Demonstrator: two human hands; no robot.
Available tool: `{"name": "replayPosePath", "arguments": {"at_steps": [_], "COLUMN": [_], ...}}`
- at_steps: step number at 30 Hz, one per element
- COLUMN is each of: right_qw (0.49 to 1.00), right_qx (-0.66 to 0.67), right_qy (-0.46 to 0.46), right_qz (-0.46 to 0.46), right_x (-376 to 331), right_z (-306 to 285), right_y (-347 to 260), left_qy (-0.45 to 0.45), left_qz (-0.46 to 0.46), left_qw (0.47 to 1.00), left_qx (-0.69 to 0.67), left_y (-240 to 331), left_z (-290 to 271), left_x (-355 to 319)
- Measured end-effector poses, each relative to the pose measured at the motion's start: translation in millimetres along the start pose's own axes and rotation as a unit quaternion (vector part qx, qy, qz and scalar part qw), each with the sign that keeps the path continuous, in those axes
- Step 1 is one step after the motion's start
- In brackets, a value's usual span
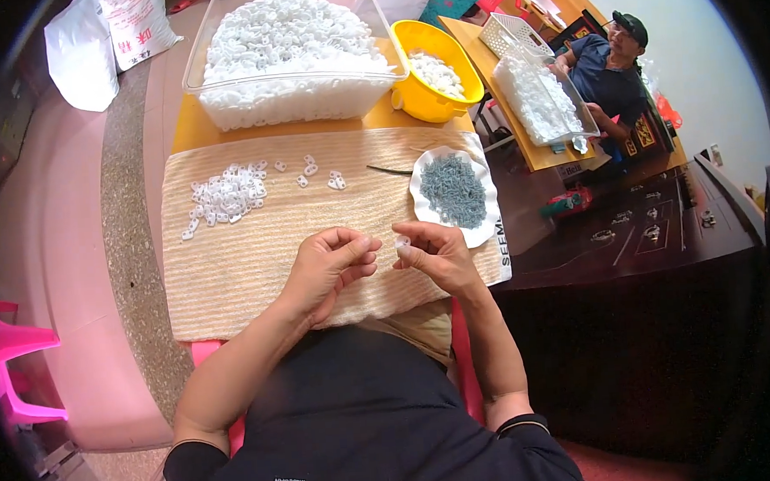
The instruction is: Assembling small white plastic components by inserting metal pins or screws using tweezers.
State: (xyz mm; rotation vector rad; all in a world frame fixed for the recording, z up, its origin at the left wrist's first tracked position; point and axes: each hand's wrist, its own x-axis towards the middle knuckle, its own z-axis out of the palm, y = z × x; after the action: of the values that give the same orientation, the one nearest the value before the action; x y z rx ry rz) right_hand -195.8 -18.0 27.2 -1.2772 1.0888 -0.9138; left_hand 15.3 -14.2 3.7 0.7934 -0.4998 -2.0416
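Note:
My right hand [438,257] pinches a small white plastic piece [402,241] between thumb and fingers, over the front half of a striped beige towel [222,284]. Just left of it, my left hand [334,265] is closed in a pinch, and whatever lies between its fingertips is too small to make out. The hands are slightly apart. A pile of small white plastic pieces with holes [229,196] rests on the towel to the left, and a few stray ones [337,180] lie beside it. Small grey parts [452,190] fill a white wavy-rimmed plate [487,228] near my right hand.
A large clear bin [290,96] of white pieces stands at the back, beside a yellow basin [434,105] holding more. A thin dark stick [388,168] touches the plate's left side. Another person [607,72] sits far right behind a second bin [543,101]. Pink stools [16,338] stand left.

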Motion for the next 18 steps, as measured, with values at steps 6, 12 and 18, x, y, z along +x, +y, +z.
{"name": "replayPosePath", "arguments": {"at_steps": [6,12,18], "right_qw": [0.999,0.999,0.994], "right_qx": [-0.001,-0.027,-0.104], "right_qy": [-0.032,-0.036,-0.03], "right_qz": [0.022,0.025,0.024], "right_x": [-6,-12,-18], "right_z": [-4,2,12], "right_y": [6,9,12], "left_qy": [0.0,0.002,-0.002], "left_qz": [-0.002,-0.003,0.0], "left_qw": [1.0,1.0,1.0], "left_qx": [0.003,0.006,0.02], "left_y": [-1,-1,-2], "left_z": [1,1,0], "left_x": [-1,-1,-1]}}
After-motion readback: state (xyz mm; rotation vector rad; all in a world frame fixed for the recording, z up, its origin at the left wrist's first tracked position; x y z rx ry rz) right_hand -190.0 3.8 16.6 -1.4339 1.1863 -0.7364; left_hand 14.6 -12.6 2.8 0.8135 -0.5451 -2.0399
